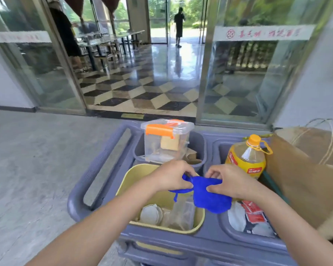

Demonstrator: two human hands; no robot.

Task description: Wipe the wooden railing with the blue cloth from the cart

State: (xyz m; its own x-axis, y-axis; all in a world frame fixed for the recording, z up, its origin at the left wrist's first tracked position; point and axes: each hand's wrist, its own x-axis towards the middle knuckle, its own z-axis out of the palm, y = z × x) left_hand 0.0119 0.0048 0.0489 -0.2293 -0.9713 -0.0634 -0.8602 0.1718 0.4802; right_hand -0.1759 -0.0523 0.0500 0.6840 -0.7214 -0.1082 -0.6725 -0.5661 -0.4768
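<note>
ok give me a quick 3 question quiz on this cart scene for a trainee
1. True or false: both hands hold the blue cloth.
2. Which colour is the clear box's latch? A. green B. orange C. black
3. Fill in: the oil bottle stands in the cart's ____ compartment, next to the paper bag.

Key
1. True: the left hand and right hand pinch the cloth above the yellow bin.
2. B
3. right
</note>
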